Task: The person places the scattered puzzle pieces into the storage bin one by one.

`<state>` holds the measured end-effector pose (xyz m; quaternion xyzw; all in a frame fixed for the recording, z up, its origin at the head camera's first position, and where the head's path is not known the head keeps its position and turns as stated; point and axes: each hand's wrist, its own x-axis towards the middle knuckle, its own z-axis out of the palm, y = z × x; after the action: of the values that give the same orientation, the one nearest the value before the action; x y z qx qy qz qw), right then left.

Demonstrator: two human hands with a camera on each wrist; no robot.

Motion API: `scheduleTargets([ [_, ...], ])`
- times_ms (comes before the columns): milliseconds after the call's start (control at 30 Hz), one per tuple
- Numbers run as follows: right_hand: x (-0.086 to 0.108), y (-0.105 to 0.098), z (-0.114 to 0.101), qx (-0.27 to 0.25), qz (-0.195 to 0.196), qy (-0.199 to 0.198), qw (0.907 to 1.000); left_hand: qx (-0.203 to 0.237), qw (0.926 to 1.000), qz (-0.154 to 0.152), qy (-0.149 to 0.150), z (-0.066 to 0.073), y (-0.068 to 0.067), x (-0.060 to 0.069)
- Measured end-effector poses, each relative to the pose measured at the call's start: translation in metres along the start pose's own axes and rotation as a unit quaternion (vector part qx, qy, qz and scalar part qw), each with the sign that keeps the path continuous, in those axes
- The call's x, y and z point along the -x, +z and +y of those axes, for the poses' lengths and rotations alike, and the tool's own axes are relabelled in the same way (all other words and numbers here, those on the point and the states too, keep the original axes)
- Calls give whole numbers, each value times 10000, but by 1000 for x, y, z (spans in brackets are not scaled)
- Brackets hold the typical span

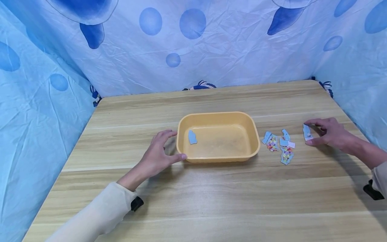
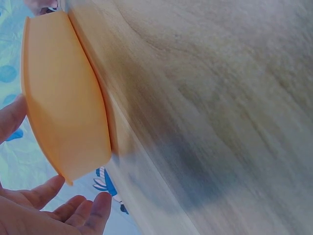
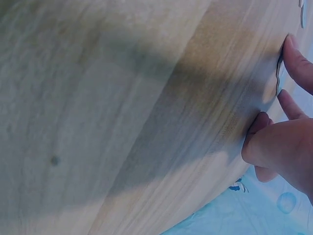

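A shallow yellow-orange plastic basin point(image 1: 219, 160) stands on the table with a small light-blue puzzle piece point(image 1: 192, 137) lying inside near its left end. My left hand point(image 1: 157, 153) spans that end, thumb at the front corner and index finger at the left rim. In the left wrist view, the fingertips point(image 2: 57, 182) touch the rim. At the right, my right hand point(image 1: 331, 134) pinches a blue, ragged-edged puzzle piece point(image 1: 307, 132) by its two ends between thumb and index finger. The right wrist view shows that piece edge-on, at the tabletop.
Several puzzle pieces point(image 1: 286, 155), some overlapping, lie between the basin and my right hand. The wood-grain table point(image 1: 229, 198) is bordered by blue patterned fabric point(image 1: 242, 60) at its back and sides.
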<state>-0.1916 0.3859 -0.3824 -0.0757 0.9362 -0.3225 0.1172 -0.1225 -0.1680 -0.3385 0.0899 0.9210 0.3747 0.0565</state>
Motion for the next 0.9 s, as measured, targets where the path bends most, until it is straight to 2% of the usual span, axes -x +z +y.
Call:
scheduleTargets([
  [467, 1, 3, 2, 357, 394, -188, 9984, 4, 10000, 16, 10, -1, 1, 0],
  [733, 2, 2, 0, 255, 217, -48, 9994, 26, 10000, -3, -21, 0, 0, 0],
  [900, 3, 1, -1, 198, 237, -33, 9995, 30, 10000, -14, -42, 1, 0, 0],
])
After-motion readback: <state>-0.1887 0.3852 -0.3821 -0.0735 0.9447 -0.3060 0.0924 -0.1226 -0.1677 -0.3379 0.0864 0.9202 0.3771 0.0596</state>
